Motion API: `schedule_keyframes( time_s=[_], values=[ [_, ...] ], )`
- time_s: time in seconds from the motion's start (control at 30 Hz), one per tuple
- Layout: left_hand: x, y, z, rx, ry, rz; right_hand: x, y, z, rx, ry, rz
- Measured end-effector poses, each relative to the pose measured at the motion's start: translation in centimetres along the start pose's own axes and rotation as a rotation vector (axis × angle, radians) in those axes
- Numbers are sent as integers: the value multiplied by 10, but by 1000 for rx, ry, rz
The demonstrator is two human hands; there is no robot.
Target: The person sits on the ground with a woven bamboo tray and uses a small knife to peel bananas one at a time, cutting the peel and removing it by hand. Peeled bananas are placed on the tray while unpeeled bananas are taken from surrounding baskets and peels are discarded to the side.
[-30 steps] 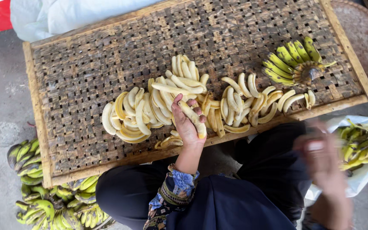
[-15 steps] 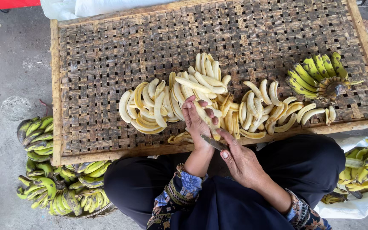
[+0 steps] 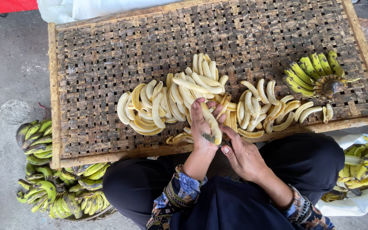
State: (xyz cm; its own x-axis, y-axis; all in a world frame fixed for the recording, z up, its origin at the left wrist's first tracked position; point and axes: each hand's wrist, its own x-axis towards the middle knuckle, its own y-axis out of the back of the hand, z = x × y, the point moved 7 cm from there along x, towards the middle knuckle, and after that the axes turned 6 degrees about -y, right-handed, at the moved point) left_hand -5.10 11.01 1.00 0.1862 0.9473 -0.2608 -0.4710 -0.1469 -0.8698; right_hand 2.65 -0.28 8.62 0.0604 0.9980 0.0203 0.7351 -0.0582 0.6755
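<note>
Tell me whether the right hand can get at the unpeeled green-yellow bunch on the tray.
Probably yes: the right hand sits at the woven tray's near edge, and only low peeled bananas lie between it and the unpeeled bunch.

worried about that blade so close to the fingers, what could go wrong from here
The left hand cradles a peeled banana while the right hand works a small knife at its lower end; a slip could nick the left fingers. The soft banana might also break in the grip. Peeled pieces lying by the woven tray front rim could slide off.
</note>
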Motion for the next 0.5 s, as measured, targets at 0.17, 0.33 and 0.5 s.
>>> schedule_keyframes(
  time_s=[0.17,0.33,0.5],
  values=[
    [-5,-12,-10,-140,65,-203,5,8,-1,-46,33,15],
    [-7,-7,-13,-174,103,-185,10,14,-6,-163,79,67],
    [-15,-8,-16,-194,191,-176,15,18,-4,-181,56,-2]
  ],
)
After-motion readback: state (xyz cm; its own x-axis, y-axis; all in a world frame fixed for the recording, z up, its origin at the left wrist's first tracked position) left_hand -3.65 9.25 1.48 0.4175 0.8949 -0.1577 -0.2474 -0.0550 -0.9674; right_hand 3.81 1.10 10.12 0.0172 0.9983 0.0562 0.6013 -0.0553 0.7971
